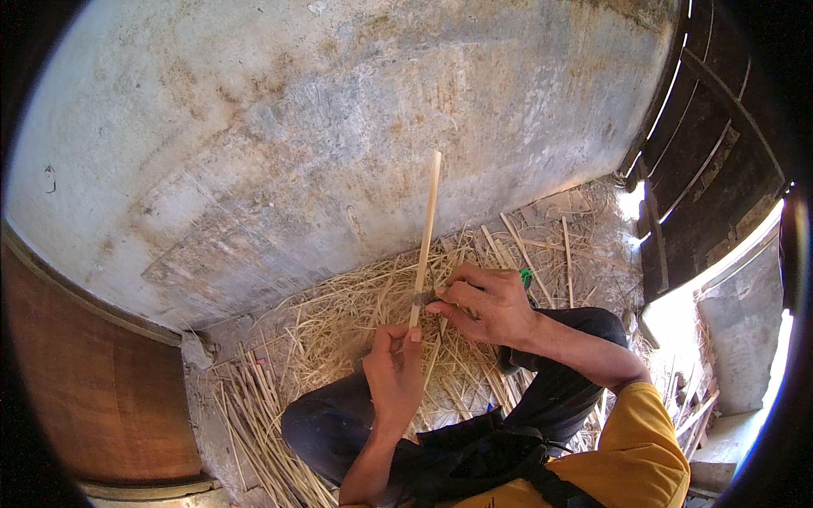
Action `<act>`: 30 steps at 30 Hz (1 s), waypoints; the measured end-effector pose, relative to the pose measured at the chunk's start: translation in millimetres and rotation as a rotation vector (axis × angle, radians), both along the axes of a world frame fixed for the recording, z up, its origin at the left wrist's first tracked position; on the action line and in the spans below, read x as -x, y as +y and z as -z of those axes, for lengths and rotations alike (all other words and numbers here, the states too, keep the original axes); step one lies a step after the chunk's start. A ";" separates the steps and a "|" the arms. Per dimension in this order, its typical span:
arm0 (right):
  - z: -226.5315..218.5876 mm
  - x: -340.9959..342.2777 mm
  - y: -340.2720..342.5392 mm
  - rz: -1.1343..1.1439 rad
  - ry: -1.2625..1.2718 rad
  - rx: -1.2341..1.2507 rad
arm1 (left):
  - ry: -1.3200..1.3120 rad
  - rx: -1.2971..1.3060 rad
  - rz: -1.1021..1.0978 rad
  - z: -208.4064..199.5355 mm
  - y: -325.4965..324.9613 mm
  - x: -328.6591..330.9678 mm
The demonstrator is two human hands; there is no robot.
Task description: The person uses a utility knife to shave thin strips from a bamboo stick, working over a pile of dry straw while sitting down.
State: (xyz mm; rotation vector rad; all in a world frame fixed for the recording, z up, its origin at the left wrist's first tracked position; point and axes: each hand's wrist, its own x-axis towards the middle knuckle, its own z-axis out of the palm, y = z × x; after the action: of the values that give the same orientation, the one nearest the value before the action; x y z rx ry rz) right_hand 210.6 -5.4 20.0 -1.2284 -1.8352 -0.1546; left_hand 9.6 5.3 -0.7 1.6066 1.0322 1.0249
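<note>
Head view: a pale strip pinched in my left hand, a dark blade across it

The strip (429, 220) is long, narrow and straight, like split bamboo or wood. It rises from my left hand (396, 368), in front of the grey wall (339, 152), leaning slightly right at the top. My left thumb and fingertips pinch its lower end. My right hand (491, 306) pinches a small dark piece, apparently a blade (424, 297), against the strip just above my left fingers. Below lie curly shavings (339, 326), with more sticks (258, 415) on the floor to the left.

I judge the strip light and stiff, with a little spring along its free length. It may splinter, and its edges could be sharp. The lower end seems the best hold: flat faces between thumb and fingers, skin clear of the blade.
</note>
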 end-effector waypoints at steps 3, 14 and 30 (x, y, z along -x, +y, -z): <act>-1.2 -0.2 0.8 0.003 -0.004 -0.003 | 0.014 0.026 -0.004 3.4 0.6 3.8; -7.8 -11.2 11.0 0.124 0.051 -0.028 | 0.071 -0.054 -0.045 2.3 -1.2 1.4; -21.1 -119.3 52.0 0.351 0.650 -0.001 | 0.080 0.002 0.067 2.7 -14.3 -3.7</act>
State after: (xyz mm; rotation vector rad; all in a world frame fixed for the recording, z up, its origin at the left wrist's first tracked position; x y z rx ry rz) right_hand 329.9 46.6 41.1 -1.3889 -1.0574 0.0514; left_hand 13.3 -9.1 -3.5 1.6806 1.0258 0.9211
